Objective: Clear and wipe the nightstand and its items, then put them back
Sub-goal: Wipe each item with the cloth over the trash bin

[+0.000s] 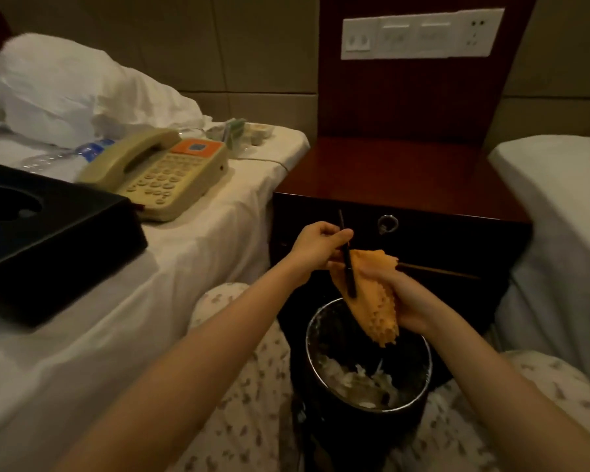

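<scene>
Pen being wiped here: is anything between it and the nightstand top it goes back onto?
Nothing visible does. The left hand holds the pen, and the right hand holds the orange cloth against its lower end, above the bin. The nightstand top lies just beyond, showing only bare wood.

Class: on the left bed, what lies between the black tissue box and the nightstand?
The beige telephone lies between the tissue box and the nightstand, as the head view shows.
</scene>
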Tool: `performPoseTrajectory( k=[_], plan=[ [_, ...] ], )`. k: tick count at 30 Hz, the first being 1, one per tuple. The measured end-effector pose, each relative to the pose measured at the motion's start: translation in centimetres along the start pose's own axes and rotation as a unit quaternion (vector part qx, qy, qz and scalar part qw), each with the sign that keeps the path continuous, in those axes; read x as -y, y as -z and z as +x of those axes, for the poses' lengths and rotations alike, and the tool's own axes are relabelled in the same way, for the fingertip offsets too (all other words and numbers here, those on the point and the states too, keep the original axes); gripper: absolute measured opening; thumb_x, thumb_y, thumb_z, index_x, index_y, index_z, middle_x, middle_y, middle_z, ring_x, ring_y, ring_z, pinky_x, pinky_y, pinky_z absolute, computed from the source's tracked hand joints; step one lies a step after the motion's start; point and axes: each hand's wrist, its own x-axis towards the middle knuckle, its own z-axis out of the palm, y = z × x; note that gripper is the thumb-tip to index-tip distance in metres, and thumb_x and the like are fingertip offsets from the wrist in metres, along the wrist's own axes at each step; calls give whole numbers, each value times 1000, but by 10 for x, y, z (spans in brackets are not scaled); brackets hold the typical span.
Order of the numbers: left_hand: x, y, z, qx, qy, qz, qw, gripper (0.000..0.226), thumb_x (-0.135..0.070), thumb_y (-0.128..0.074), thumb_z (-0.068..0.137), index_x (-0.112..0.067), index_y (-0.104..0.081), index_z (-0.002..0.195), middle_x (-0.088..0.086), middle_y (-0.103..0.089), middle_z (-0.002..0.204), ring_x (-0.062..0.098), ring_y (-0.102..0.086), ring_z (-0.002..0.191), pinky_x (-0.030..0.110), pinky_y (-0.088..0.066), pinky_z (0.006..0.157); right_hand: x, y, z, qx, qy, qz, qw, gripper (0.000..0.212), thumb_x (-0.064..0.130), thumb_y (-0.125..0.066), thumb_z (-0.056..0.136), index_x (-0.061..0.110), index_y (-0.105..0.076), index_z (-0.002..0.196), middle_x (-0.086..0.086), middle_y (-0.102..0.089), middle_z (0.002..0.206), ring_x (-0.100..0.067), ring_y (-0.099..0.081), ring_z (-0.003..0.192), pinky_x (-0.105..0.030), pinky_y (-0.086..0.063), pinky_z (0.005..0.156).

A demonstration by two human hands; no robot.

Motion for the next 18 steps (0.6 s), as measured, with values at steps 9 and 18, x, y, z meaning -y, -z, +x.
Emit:
performPoseTrajectory(
  k=[9,18],
  plan=[
    [38,-23,33,58,17,9,998,32,-24,-54,94,-6,-56,120,7,-59,106,17,-59,93,25,-53,73,-23,5,28,-144,-6,17,989,24,6,-66,84,5,-64,108,-10,-72,93,-19,-69,86,-27,-55,73],
    [47,-35,34,-7,54,-128,990,28,-33,-38,100,-18,-54,84,-2,-54,70,10,-54,58,21,-47,53,-26,7,38,-308,72,44,948,6,20,-61,89,18,-62,95,-3,-68,94,-12,-64,81,-23,-51,67]
  ],
)
